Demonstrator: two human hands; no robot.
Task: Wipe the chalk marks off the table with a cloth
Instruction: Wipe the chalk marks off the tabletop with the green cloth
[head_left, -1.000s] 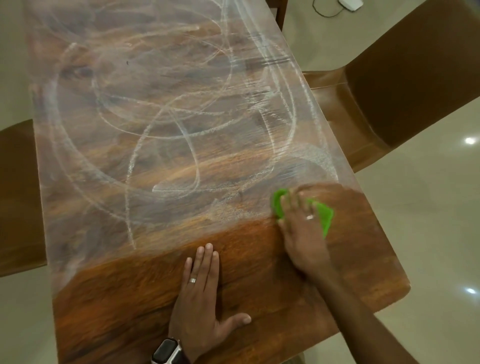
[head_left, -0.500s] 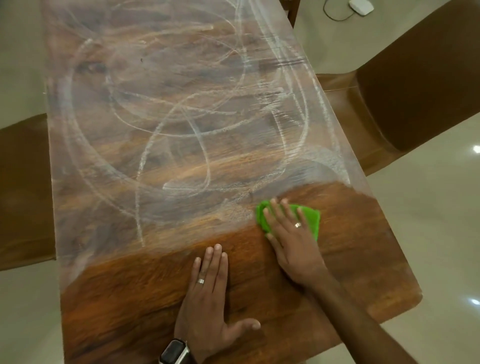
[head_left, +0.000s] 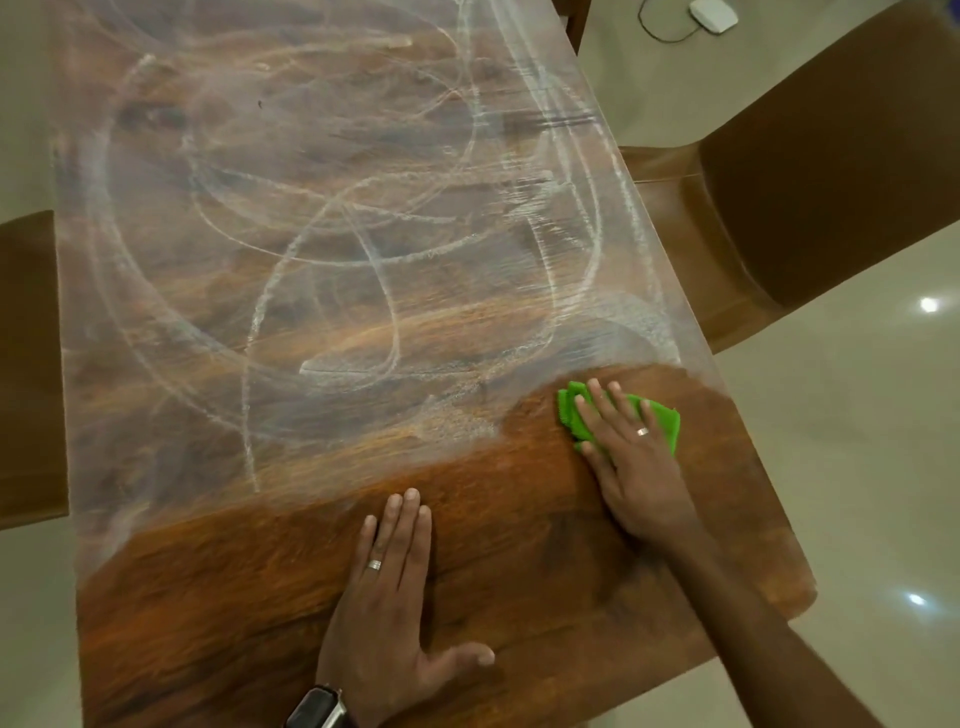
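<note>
The right hand (head_left: 631, 457) is pressing flat fingers on the green cloth (head_left: 657, 415) near the wooden table's (head_left: 519, 571) right edge — chalk marks (head_left: 311, 234) are lying beyond; the left hand (head_left: 387, 597) is resting open, smartwatch (head_left: 317, 709) at the wrist, brown chairs (head_left: 805, 171) flanking.

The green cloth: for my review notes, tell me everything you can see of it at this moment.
The green cloth is a small, bright green piece, soft and nubbly at its left edge, bunched or folded rather than spread. It lies flat on the wooden table near the right edge, at the border between the wiped brown wood and the chalk marks beyond. The right hand presses on it with straight, spread fingers and hides its middle; cloth shows past the fingertips and on both sides.
</note>
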